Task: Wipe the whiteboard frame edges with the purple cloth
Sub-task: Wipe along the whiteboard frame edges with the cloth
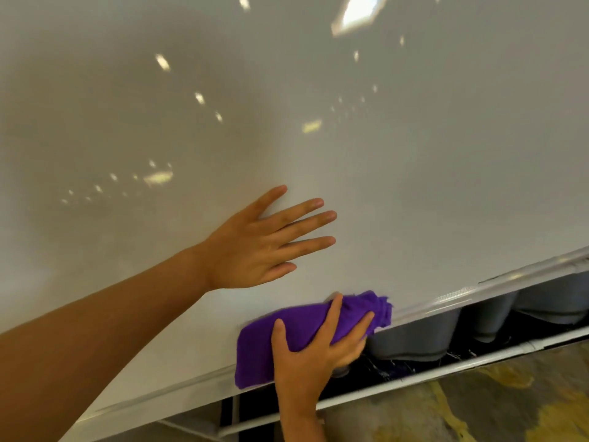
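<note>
A large whiteboard [318, 106] fills most of the head view, its glossy face reflecting ceiling lights. Its silver bottom frame edge [471, 295] runs diagonally from lower left up to the right. My left hand [255, 247] lies flat on the board with fingers spread, holding nothing. Just below it, my right hand [315, 349] presses the folded purple cloth [264, 349] against the bottom frame edge, thumb and fingers wrapped over the cloth. The cloth's bunched end points right along the frame.
Under the frame stand grey rounded shapes [414, 339] in a dark gap with tangled cables. A white bar [446, 368] of the stand runs parallel below. The floor [510, 409] is mottled grey and yellow at lower right.
</note>
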### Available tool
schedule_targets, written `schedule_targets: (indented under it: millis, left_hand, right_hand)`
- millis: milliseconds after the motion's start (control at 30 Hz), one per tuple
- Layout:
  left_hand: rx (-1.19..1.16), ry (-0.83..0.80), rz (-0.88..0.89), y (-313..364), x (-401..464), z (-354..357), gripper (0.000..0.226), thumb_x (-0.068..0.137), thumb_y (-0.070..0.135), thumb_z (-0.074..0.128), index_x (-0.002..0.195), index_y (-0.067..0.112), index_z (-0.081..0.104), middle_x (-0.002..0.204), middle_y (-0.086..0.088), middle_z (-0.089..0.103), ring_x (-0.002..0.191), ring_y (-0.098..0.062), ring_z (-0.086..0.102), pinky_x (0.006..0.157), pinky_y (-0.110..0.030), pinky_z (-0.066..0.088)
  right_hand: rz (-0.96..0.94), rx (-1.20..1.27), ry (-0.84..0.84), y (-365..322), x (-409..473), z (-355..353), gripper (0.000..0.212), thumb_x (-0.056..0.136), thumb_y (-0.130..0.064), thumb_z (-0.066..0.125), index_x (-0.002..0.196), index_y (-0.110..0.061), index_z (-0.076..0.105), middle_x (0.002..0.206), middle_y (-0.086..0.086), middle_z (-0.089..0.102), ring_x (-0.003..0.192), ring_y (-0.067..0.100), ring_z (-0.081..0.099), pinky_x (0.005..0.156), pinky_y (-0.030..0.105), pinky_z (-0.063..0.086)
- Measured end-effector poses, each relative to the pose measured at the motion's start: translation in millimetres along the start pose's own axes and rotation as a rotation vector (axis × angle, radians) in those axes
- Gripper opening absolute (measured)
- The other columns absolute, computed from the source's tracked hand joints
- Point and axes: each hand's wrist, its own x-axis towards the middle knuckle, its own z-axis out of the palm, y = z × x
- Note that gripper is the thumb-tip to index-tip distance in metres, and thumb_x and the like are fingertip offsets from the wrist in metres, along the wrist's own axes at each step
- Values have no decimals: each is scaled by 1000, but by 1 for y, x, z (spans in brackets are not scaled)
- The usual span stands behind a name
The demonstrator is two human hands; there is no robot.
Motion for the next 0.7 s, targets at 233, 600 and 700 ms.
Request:
schedule_targets:
  millis: [233, 600, 700]
  left_hand:
    - [-7, -36, -37, -7, -59, 0, 56, 97, 43, 31, 149, 25, 21, 156, -6, 18, 143, -27, 17, 113, -52, 7]
    - [3, -95, -39, -22, -104, 2, 58, 96, 46, 33, 149, 28, 19, 156, -6, 18, 144, -25, 14, 112, -57, 7]
    - [9, -79, -34, -23, -111, 3, 58, 96, 47, 31, 150, 28, 17, 157, -5, 16, 145, -25, 13, 113, -57, 5]
  right_hand:
    - [-3, 2, 41, 10, 28, -16, 89, 68, -54, 61, 143, -37, 17, 156, 5, -10, 141, 32, 1, 108, 57, 24]
    - [73, -68, 149, -46, 10, 19, 70, 88, -47, 41, 147, -17, 19, 155, 19, 2, 139, 41, 9, 109, 53, 17]
    - [54, -58, 155, -55, -9, 31, 65, 91, -47, 32, 147, -16, 19, 155, 17, 2, 139, 40, 8, 109, 50, 15]
